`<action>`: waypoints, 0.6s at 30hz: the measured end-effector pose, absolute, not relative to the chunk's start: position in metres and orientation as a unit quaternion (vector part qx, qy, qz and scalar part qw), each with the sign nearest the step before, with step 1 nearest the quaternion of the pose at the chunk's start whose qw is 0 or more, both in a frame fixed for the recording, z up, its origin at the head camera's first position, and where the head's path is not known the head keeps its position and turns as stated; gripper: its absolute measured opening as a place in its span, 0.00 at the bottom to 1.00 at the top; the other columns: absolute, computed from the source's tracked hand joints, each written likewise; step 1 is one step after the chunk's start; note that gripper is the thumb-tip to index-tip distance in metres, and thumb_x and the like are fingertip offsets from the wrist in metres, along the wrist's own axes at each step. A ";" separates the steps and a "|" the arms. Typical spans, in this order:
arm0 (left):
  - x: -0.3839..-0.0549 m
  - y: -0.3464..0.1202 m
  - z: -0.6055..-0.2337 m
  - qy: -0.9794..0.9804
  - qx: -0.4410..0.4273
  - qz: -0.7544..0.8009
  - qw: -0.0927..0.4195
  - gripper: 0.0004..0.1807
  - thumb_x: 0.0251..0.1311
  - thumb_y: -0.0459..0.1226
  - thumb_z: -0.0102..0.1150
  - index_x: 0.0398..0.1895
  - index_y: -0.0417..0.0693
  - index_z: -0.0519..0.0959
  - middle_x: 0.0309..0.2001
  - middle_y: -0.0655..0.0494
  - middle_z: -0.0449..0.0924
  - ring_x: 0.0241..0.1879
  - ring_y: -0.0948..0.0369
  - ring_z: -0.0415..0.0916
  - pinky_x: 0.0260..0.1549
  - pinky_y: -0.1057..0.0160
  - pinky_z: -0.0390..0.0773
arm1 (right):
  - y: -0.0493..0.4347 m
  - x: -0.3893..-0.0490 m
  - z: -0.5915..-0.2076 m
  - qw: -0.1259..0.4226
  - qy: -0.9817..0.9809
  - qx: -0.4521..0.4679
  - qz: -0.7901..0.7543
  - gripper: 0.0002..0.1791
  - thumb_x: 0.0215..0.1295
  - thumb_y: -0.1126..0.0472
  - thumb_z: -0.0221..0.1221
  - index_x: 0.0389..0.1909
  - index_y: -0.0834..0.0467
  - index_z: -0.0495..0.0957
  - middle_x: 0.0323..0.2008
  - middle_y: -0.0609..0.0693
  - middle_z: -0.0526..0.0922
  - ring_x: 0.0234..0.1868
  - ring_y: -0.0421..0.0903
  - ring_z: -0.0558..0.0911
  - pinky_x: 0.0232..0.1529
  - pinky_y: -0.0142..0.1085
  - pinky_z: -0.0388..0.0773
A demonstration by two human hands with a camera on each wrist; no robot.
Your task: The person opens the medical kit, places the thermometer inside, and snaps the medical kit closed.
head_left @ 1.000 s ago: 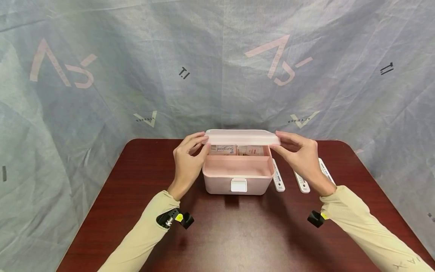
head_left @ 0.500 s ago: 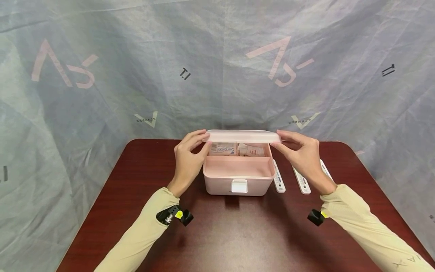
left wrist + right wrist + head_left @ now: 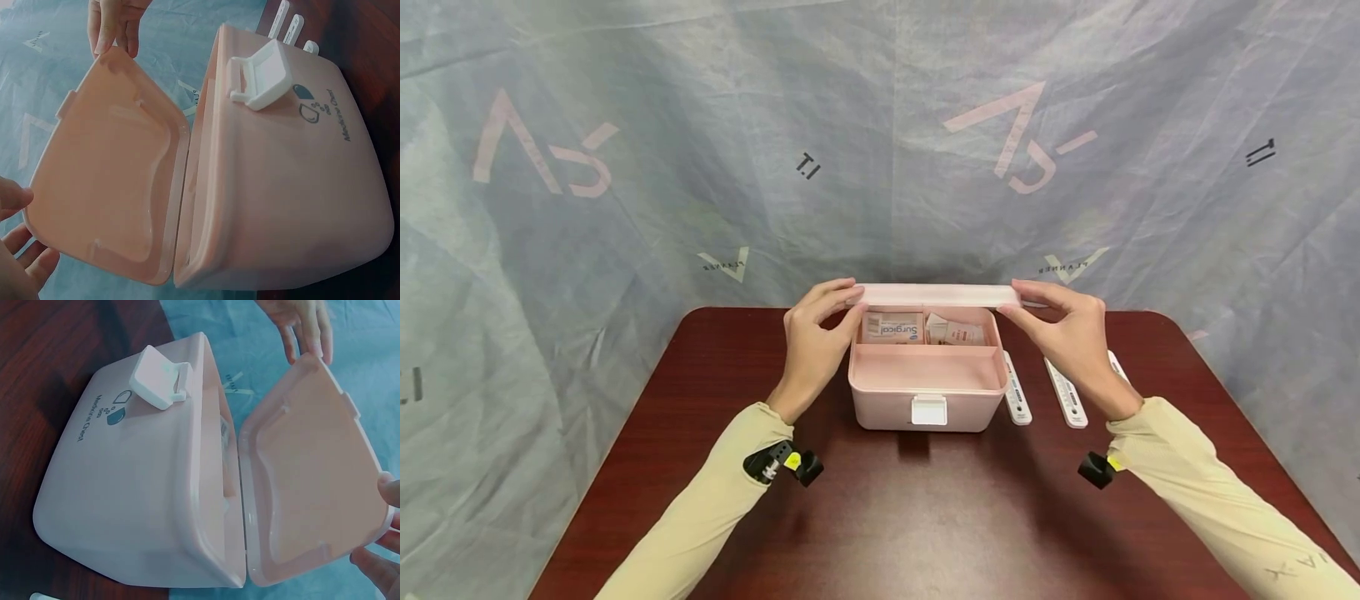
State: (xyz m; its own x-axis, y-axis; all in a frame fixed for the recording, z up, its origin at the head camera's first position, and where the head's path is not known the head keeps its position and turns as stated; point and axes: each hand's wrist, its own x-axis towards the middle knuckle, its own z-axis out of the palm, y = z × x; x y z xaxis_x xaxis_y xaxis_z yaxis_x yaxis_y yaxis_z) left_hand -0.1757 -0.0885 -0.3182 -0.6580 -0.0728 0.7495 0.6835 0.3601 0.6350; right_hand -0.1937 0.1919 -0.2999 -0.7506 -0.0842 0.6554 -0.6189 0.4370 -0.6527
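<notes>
A pink medicine chest (image 3: pixel 887 410) stands on the table with its lid (image 3: pixel 934 295) raised on the rear hinge. The left hand (image 3: pixel 812 354) pinches the lid's left corner between thumb and fingers, and the right hand (image 3: pixel 1069 346) pinches the right corner. Inside, the back row holds a box marked "Surgical" (image 3: pixel 892 330) and, in the compartment beside it, small packets (image 3: pixel 958 332). Nothing shows in the wide front compartment. On the chest's front, the white latch (image 3: pixel 929 410) sticks out unfastened, as both wrist views also show.
Several slim white strips with printed markings lie right of the chest: one close beside it (image 3: pixel 1017 392), another strip (image 3: pixel 1067 396) further right, and a third strip (image 3: pixel 1117 367) partly behind the right wrist. A grey printed cloth (image 3: pixel 880 167) hangs behind the dark red table (image 3: pixel 917 517).
The lid has swung further up and back, baring more of the rear compartments. Both hands rose slightly with it, keeping their hold on the corners.
</notes>
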 end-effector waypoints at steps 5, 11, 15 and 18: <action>-0.178 -0.090 -0.317 -0.740 -0.211 -0.526 0.363 0.11 0.51 0.22 0.64 0.40 0.27 0.82 0.45 0.37 0.79 0.42 0.44 0.79 0.43 0.48 0.79 | 0.192 -0.195 -0.298 0.277 -0.804 0.220 0.478 0.16 0.49 0.74 0.68 0.42 0.70 0.83 0.39 0.63 0.84 0.35 0.38 0.84 0.36 0.25 0.80; -0.180 -0.089 -0.313 -0.740 -0.211 -0.520 0.371 0.10 0.52 0.22 0.64 0.39 0.26 0.82 0.44 0.36 0.80 0.37 0.43 0.80 0.39 0.46 0.79 | 0.192 -0.197 -0.294 0.270 -0.808 0.222 0.474 0.16 0.50 0.74 0.67 0.42 0.69 0.82 0.40 0.63 0.84 0.36 0.39 0.84 0.37 0.26 0.80; -0.182 -0.089 -0.312 -0.742 -0.209 -0.522 0.366 0.10 0.53 0.23 0.64 0.39 0.27 0.82 0.44 0.37 0.80 0.39 0.44 0.80 0.40 0.48 0.80 | 0.193 -0.197 -0.293 0.271 -0.817 0.222 0.457 0.16 0.52 0.73 0.67 0.44 0.68 0.82 0.41 0.61 0.84 0.39 0.45 0.84 0.38 0.26 0.80; -0.183 -0.089 -0.311 -0.743 -0.209 -0.526 0.358 0.10 0.53 0.23 0.63 0.40 0.27 0.82 0.45 0.36 0.79 0.41 0.44 0.79 0.42 0.49 0.80 | 0.194 -0.197 -0.292 0.272 -0.819 0.220 0.455 0.16 0.53 0.72 0.67 0.44 0.68 0.82 0.42 0.61 0.84 0.40 0.47 0.84 0.39 0.26 0.80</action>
State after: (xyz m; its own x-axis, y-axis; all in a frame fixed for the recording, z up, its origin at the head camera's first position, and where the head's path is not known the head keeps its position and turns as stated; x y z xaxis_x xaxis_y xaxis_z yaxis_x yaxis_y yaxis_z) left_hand -0.1832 -0.0890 -0.3111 -0.6566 -0.0667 0.7513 0.6868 0.3589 0.6321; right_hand -0.1970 0.1939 -0.2921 -0.7553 -0.1136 0.6454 -0.6083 0.4879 -0.6260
